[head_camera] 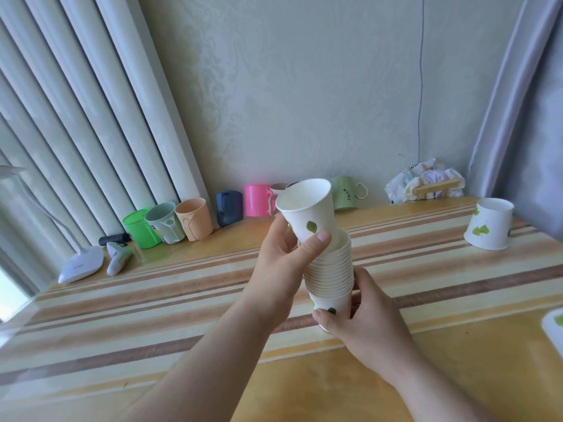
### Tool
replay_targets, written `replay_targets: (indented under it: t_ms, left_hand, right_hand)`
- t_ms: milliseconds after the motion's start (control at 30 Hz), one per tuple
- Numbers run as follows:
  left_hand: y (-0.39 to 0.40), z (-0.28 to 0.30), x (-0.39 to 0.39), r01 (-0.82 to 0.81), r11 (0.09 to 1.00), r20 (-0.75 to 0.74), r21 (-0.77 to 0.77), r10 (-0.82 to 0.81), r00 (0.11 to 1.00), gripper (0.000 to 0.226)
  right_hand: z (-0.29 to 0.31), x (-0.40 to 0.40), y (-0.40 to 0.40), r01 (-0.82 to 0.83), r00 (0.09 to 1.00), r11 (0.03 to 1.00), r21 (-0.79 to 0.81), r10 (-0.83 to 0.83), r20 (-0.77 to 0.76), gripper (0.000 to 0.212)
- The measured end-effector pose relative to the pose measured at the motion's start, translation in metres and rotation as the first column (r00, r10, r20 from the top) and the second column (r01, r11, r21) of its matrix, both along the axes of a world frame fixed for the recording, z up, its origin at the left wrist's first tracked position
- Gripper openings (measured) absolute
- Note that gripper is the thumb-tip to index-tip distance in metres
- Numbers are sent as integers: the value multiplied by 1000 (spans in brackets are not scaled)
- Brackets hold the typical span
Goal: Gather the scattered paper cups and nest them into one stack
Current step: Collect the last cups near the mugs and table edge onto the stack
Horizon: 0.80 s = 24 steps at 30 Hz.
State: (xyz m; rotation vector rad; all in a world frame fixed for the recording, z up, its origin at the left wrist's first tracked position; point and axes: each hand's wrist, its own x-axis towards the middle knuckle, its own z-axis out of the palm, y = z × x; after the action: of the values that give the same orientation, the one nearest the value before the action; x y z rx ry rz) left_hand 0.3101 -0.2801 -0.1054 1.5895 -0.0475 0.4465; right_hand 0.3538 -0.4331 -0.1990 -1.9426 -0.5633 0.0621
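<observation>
One cup in hand: my left hand (pixel 285 254) is closed around the top cup (pixel 307 208), thumb across its front under the green leaf, fingers behind. Its base sits partly inside the stack's mouth, and the cup leans to the left.
Left of the stack: a row of plastic mugs (pixel 195 219) stands along the wall behind and to the left. They are no part of this job, so I leave them be.
Stack: the nested stack (pixel 330 269) is held upright above the striped table (pixel 152 300), many rims showing close together. It is the thing everything else has to come to.
Seating the cup: I judge it wants straightening first, so its axis lines up with the stack, then a gentle push down until its rim meets the others. Forced while tilted, the paper wall could crease or jam.
Right hand: my right hand (pixel 362 315) grips the bottom cup of the stack, thumb in front, fingers wrapped behind. It should hold firm while the left hand presses.
Right of the stack: one upside-down cup (pixel 489 223) stands on the table well to the right, and a white edge with green on it (pixel 554 325) shows at the frame border; probably another cup, but I cannot tell.
</observation>
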Motion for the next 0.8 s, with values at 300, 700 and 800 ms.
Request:
replay_targets:
  t_ms: [300,700,800]
  left_hand:
    - [32,-42,0,16,999,-155,-37,-21,988,118]
    - [90,-73,136,-282,630,-161,723,551,819,95]
    - [98,-86,165,-269,445,-50,854,585,810,99]
  right_hand:
    - [1,-1,1,17,1000,1000,0,-17,-22,57]
    - [-1,0,1,17,999,1000,18,-16,-42,61]
    - [-3,2,2,21,999,1000,18,-20,-45,60]
